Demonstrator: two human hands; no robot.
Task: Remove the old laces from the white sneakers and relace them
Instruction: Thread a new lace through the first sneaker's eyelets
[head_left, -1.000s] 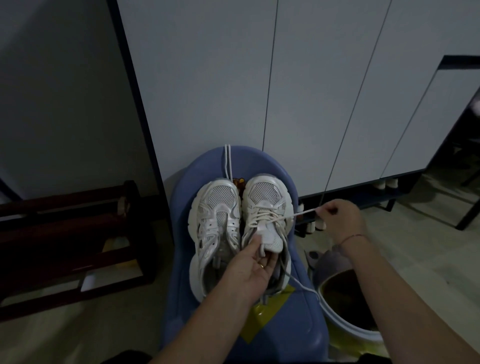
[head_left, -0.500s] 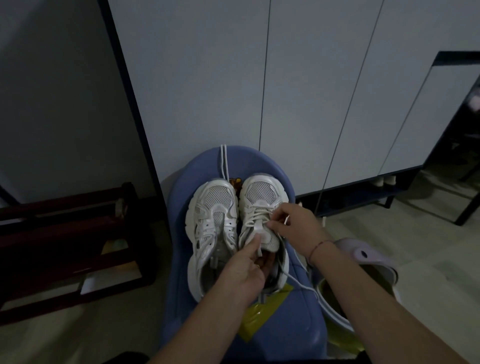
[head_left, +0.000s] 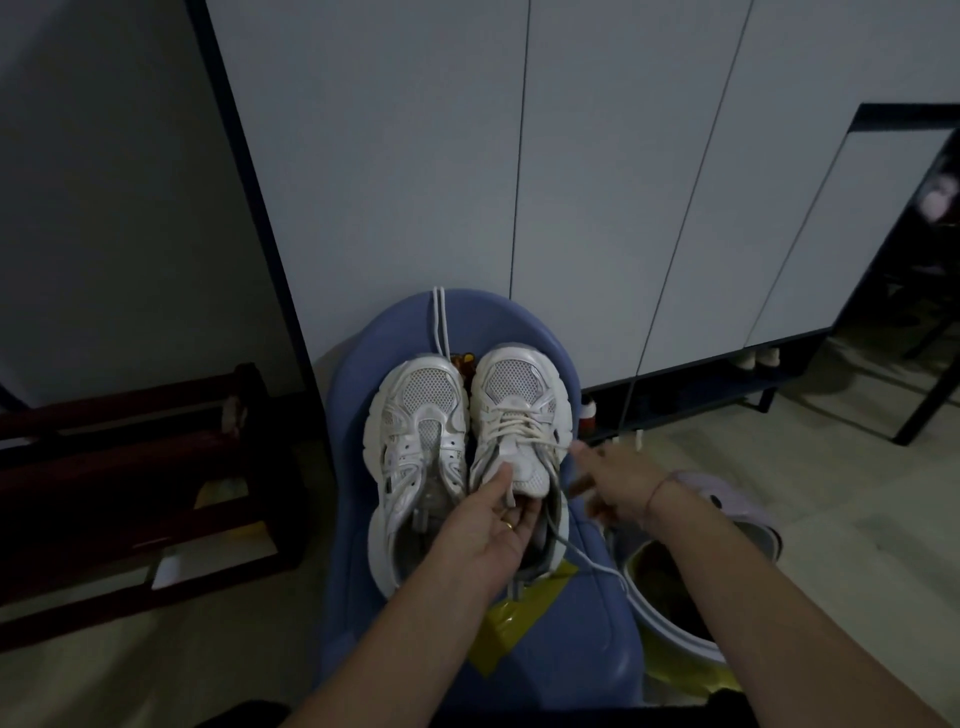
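Observation:
Two white sneakers stand side by side, toes away from me, on a blue plastic chair (head_left: 582, 623). The left sneaker (head_left: 421, 441) has no lace in its eyelets. The right sneaker (head_left: 519, 415) is laced partway down. My left hand (head_left: 488, 530) grips the tongue and opening of the right sneaker. My right hand (head_left: 613, 483) is just right of that shoe and pinches the white lace (head_left: 558, 448) coming from an eyelet. The lace's other end (head_left: 587, 558) trails off the chair to the right. A loose lace (head_left: 439, 322) lies beyond the toes.
White cabinet doors (head_left: 467, 156) rise right behind the chair. A dark wooden shoe rack (head_left: 130, 467) stands to the left. A white bin (head_left: 675, 592) with a lilac lid sits at the right of the chair. A yellow sticker (head_left: 519, 618) is on the seat.
A second ago my right hand held the lace pulled out to the right; it came in to the shoe's eyelets, and now draws back right with the lace. My left hand stayed on the shoe.

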